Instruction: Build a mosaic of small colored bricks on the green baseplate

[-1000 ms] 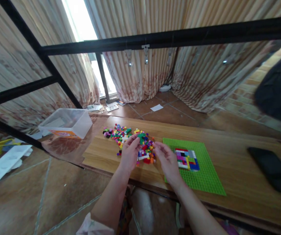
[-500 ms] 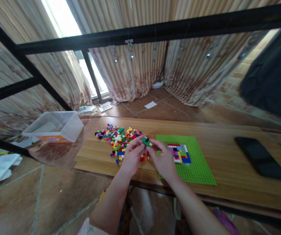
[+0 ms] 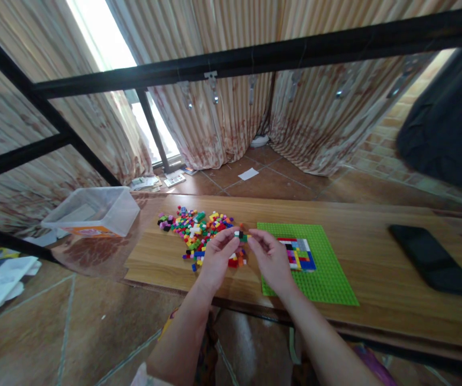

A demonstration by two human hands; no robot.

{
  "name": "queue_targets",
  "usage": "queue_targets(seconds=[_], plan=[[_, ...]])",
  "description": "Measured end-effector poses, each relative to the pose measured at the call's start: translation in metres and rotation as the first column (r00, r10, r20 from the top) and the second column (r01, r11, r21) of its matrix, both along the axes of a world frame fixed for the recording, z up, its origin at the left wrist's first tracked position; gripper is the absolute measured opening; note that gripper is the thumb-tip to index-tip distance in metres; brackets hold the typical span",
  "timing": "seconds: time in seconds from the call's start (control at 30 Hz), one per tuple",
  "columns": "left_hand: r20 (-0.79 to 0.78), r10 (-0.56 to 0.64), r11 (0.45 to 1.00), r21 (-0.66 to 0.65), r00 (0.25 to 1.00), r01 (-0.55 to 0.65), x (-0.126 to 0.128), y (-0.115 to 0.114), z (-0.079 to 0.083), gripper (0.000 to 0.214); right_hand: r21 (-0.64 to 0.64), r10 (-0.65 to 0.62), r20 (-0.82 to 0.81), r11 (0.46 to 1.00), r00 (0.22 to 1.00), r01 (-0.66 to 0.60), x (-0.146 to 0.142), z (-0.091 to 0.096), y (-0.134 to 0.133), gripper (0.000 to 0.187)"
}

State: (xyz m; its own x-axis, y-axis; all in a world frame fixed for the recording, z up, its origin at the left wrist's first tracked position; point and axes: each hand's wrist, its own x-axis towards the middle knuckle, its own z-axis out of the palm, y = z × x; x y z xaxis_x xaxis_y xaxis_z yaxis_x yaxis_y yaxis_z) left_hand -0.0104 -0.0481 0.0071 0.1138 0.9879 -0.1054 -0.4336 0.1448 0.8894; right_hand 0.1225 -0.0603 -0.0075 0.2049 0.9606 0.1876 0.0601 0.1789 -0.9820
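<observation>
A small cluster of joined bricks (image 3: 241, 235), green with a black and a yellow part, is pinched between my left hand (image 3: 215, 258) and my right hand (image 3: 270, 258). Both hands hover just above the wooden table (image 3: 375, 279), fingertips meeting on the cluster. Behind and left of them lies a pile of small coloured bricks (image 3: 193, 228). To the right of my right hand lies a green baseplate (image 3: 323, 279) with a patch of coloured bricks (image 3: 298, 253) pressed on it.
A clear plastic box (image 3: 94, 212) stands at the table's left end. A black phone (image 3: 432, 260) lies at the right. A black metal frame (image 3: 255, 53) crosses above. Curtains and a tiled floor with papers lie beyond.
My left hand lifted a green brick cluster from the pile and my right hand came across to join it. Now both pinch it, turned slightly and held a little lower.
</observation>
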Motion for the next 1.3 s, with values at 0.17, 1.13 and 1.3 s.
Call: queue_targets(seconds=[0.17, 1.13, 1.3], plan=[[-0.007, -0.027, 0.999, 0.028, 1.000, 0.027, 0.002, -0.002, 0.001, 0.038, -0.024, 0.012, -0.073, 1.000, 0.997, -0.014, 0.000, 0.002, 0.002, 0.019], [-0.003, -0.079, 0.997, 0.021, 0.997, 0.079, 0.005, -0.003, -0.002, 0.035, -0.184, 0.081, -0.384, 0.969, 0.920, -0.162, -0.006, 0.011, -0.001, 0.031], [0.015, -0.063, 0.998, 0.003, 0.998, 0.063, 0.004, -0.003, 0.000, 0.035, -0.179, 0.065, -0.424, 0.972, 0.903, -0.154, -0.005, 0.013, -0.001, 0.029]])
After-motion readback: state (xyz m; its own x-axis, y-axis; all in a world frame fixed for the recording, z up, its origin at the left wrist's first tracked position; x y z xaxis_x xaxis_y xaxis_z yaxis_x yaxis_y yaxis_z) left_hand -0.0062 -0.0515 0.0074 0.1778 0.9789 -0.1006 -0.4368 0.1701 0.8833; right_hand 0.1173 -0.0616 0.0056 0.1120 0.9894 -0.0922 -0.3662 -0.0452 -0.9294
